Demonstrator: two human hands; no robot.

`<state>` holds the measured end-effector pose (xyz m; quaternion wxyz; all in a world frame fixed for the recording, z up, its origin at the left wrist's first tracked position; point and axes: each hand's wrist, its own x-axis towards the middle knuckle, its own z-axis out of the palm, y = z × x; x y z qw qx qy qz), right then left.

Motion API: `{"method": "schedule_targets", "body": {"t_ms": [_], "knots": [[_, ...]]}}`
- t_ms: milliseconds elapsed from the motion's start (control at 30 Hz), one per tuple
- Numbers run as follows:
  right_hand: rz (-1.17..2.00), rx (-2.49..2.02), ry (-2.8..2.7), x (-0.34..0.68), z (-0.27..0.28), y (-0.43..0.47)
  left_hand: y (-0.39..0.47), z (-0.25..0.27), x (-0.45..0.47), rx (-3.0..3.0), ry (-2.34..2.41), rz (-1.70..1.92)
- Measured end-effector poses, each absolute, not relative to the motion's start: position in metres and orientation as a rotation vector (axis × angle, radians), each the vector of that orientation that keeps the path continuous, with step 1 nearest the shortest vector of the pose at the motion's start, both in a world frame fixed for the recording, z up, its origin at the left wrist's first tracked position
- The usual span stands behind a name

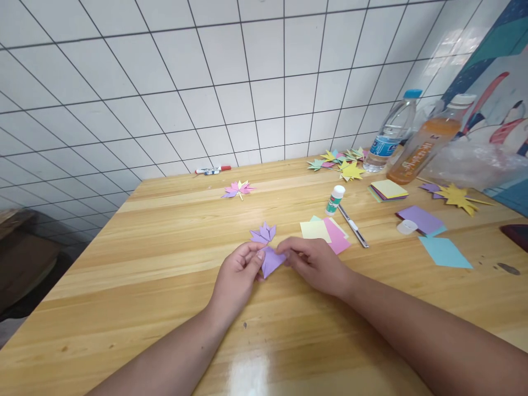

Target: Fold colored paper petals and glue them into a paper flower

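Note:
Between my hands is a small piece of folded purple paper (pixel 272 262). My left hand (pixel 240 268) pinches its left edge, thumb on top. The fingers of my right hand (pixel 315 264) are pinched together at its right corner. Just beyond lies a purple folded-paper piece with several points (pixel 264 233), close to my left fingertips. To the right of it, partly behind my right hand, are loose yellow and pink paper sheets (pixel 336 235). A glue stick (pixel 335 199) stands upright behind them, and a utility knife (pixel 353 226) lies beside them.
Against the tiled wall lie markers (pixel 213 170) and a pile of paper leaves (pixel 350 170). A multicoloured paper leaf (pixel 240 189) lies farther back. At right are a water bottle (pixel 390 135), an orange drink bottle (pixel 429 144), a paper stack (pixel 390 189), purple sheets (pixel 421 219) and a white cap (pixel 407 227).

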<state>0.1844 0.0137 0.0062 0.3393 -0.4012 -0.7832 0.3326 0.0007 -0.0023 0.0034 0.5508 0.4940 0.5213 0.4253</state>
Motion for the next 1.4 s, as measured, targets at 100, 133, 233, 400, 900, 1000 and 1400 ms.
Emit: {"method": "schedule_targets", "body": {"t_ms": [100,133,233,400,900,1000,1400], "knots": [[0.705,-0.93,-2.169,0.1882,0.0092,0.0132,-0.0012,0.0044,0.0003,1.159,1.214,1.024],[0.681,-0.894,-2.2,0.1892,0.0105,0.013,-0.0009,0.0049,0.0003,1.149,1.204,1.026],[0.587,-0.802,-2.295,0.1909,0.0123,0.0131,-0.0004,0.0062,-0.0002,1.116,1.178,1.036],[0.426,-0.76,-2.325,0.1914,0.0082,0.0165,-0.0012,0.0062,-0.0009,1.114,1.162,1.04],[0.25,-0.831,-2.289,0.1879,0.0101,0.0123,-0.0048,0.0062,0.001,1.213,1.112,0.99],[0.287,-0.796,-2.324,0.1865,0.0106,0.0117,-0.0053,0.0065,0.0019,1.227,1.135,0.994],[0.479,-0.922,-2.129,0.1817,0.0086,0.0114,-0.0045,0.006,0.0012,1.191,1.099,1.006]]}}
